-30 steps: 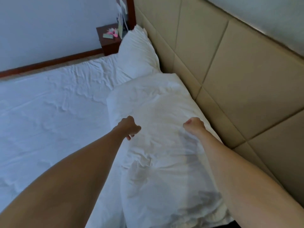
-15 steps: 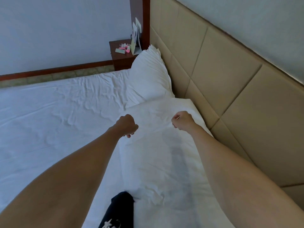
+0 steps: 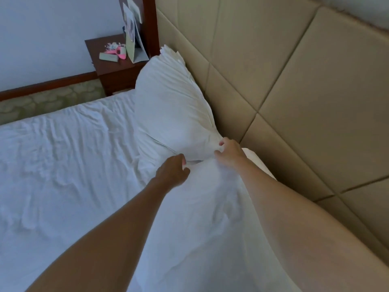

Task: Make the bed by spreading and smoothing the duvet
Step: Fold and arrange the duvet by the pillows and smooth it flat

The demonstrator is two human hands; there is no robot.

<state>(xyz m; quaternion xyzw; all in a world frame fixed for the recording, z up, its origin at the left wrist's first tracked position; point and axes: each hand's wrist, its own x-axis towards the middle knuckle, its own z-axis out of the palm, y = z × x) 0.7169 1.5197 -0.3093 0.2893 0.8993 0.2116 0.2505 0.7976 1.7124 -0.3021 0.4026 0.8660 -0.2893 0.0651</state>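
A white pillow [image 3: 168,106] leans against the beige headboard at the far end of the bed. My right hand [image 3: 229,153] pinches its near corner beside the headboard. My left hand [image 3: 172,171] has its fingers curled round white fabric at the pillow's near edge, a hand's width to the left. A white padded duvet [image 3: 202,224] lies along the headboard beneath both forearms, and its far end meets the pillow. To the left the white sheet [image 3: 63,169] covers the mattress and is wrinkled.
The padded beige headboard [image 3: 294,102] runs along the right. A dark wooden nightstand [image 3: 113,68] stands past the bed's far corner with pink and white small items and a card on it. Patterned floor [image 3: 46,100] and a wooden skirting lie beyond the bed.
Both hands have moved forward off the near duvet to the pillow's near end. The right hand now pinches the pillow's corner. The view has shifted towards the pillow.
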